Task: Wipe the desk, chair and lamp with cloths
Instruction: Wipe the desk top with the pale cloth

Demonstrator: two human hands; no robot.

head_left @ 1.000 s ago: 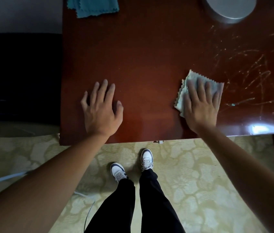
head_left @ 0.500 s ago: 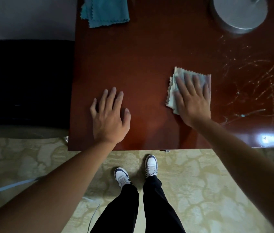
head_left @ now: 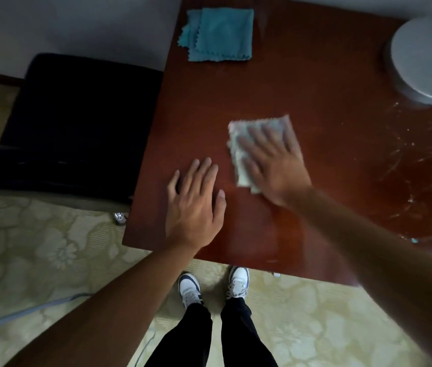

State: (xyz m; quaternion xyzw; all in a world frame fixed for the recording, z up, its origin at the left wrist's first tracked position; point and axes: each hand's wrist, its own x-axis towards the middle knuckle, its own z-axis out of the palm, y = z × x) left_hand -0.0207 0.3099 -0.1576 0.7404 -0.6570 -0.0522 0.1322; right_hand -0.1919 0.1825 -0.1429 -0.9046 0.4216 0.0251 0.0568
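Pale cloth [head_left: 238, 154] lies flat under the right grip [head_left: 273, 165], fingers straight; left grip [head_left: 193, 205] released on desk [head_left: 315, 83].

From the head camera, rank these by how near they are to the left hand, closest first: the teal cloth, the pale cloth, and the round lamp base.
Measured from the left hand:
1. pale cloth, just to its right under the right hand.
2. teal cloth, at the desk's far left corner.
3. lamp base, at the far right.

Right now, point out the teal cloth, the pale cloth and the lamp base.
teal cloth [head_left: 220, 34], head view, middle of its folded top layer.
pale cloth [head_left: 238, 136], head view, bare left part beside the fingers.
lamp base [head_left: 426, 56], head view, flat grey top.
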